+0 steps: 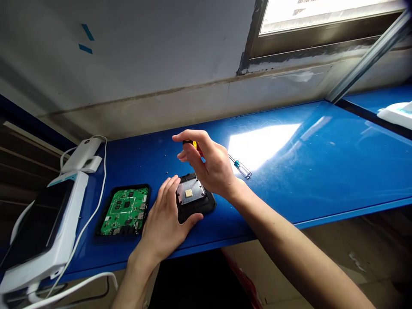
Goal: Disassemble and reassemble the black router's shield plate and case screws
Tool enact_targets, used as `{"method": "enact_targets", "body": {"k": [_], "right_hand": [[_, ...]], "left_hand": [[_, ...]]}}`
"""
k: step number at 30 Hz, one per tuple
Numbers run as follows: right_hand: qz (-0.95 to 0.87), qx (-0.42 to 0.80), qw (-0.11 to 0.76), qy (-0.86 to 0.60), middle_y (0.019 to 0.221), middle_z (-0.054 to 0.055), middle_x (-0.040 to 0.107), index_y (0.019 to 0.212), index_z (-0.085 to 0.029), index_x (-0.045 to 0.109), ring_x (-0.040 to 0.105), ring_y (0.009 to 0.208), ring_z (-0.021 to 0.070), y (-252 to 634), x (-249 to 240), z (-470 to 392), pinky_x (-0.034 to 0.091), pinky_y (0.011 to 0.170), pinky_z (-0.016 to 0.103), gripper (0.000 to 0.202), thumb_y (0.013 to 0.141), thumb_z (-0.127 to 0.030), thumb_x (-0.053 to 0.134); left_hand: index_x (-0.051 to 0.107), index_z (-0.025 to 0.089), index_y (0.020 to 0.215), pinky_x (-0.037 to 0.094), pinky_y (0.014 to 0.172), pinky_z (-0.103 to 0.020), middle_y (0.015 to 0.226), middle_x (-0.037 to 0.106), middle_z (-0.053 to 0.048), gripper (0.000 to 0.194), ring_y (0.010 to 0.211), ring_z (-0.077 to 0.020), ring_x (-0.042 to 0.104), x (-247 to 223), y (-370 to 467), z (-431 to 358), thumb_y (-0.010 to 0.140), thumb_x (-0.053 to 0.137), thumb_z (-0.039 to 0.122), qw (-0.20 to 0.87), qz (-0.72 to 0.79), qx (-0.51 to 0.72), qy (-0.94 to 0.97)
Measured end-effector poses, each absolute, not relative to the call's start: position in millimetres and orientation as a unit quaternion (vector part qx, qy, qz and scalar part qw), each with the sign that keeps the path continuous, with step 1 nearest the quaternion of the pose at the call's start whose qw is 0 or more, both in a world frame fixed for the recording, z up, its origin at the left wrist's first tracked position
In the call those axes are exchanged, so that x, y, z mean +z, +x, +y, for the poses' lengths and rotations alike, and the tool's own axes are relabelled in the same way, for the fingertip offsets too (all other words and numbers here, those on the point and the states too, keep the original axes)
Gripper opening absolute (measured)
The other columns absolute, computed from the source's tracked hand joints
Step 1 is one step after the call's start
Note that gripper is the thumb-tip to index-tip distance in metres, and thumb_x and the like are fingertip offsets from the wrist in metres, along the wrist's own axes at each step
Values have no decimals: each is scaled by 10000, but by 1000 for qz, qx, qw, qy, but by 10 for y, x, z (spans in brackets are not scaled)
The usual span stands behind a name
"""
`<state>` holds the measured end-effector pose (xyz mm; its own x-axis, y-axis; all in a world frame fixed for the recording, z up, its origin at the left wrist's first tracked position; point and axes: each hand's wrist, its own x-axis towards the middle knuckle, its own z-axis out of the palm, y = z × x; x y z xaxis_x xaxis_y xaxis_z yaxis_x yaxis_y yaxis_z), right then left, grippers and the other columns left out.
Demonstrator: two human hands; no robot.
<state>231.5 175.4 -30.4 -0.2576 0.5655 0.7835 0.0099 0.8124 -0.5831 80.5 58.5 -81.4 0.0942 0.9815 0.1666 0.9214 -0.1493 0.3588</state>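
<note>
My left hand grips a black plastic case cover on the table, fingers along its left side and thumb over the near edge. Fixed to the cover is a silver metal plate with a small beige square pad and screw points at its corners. Above the cover's far right part, my right hand is curled round a screwdriver with a yellow, black and red handle; its shaft and tip are hidden. To the left lies a black case half with a green circuit board.
A second screwdriver with a clear and teal handle lies right of my hands on the blue table. Tiny screws are scattered beyond the cover. At left stand a white device with a dark screen, a white power strip and cables.
</note>
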Motion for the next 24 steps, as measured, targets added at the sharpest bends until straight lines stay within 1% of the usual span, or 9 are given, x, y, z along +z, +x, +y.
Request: {"method": "enact_targets", "body": {"k": [2,4,6,8,12,16,19,22,24], "right_hand": [[-750,222,596,-184,1149,46,696,1171,-209,566,687,844,96,2322,-309,1754,595,806,266,183,1066,-234,418],[-740,184,620,-187,1089,41,677,1128,-209,586,668,874,114,2321,-319,1768,587,802,273,143,1041,-301,521],[-727,140,640,-207,1022,29,637,1082,-217,613,638,875,126,2312,-327,1788,578,784,278,194,980,-380,642],[-711,113,654,-233,987,20,599,1053,-227,631,614,854,128,2298,-331,1808,570,769,281,200,951,-392,684],[-691,115,668,-251,991,15,615,1072,-228,634,627,805,111,2283,-341,1818,568,752,275,100,998,-289,606],[-693,179,656,-239,982,3,697,1147,-243,598,660,685,81,2302,-360,1786,571,677,256,222,1067,-257,391],[-688,197,661,-228,961,-1,725,1091,-247,590,674,648,80,2319,-370,1772,562,628,249,247,1075,-277,345],[-686,163,666,-243,1010,18,684,1051,-251,610,674,707,104,2311,-382,1789,564,614,259,139,1027,-352,517],[-681,131,669,-268,1032,26,638,1046,-257,628,663,757,122,2292,-397,1806,571,619,268,142,960,-369,647]], "left_hand": [[177,258,1543,421,1164,-574,1613,380,-167,877,1517,-350,335,-804,811,580,892,593,674,83,643,182,739],[177,266,1542,436,1151,-575,1614,379,-165,881,1508,-356,353,-794,823,570,885,619,651,86,641,176,742],[178,268,1539,448,1141,-573,1619,373,-165,887,1500,-358,366,-789,835,560,874,652,615,89,640,171,744],[181,275,1537,444,1146,-570,1619,376,-155,890,1502,-353,366,-789,845,556,864,677,580,92,638,171,745],[186,281,1542,425,1166,-564,1612,398,-139,904,1504,-341,365,-797,854,567,849,700,555,99,638,174,744],[226,259,1535,419,1173,-557,1620,392,-148,893,1507,-340,362,-793,856,582,846,687,590,111,637,175,742],[258,248,1527,405,1185,-548,1628,387,-145,883,1515,-333,347,-791,850,587,841,685,603,122,636,182,740],[294,230,1517,390,1199,-535,1619,404,-145,891,1517,-324,345,-797,844,589,817,717,585,130,635,195,736],[315,221,1512,386,1201,-535,1611,418,-148,887,1518,-323,344,-801,844,590,808,733,563,134,634,205,734]]}}
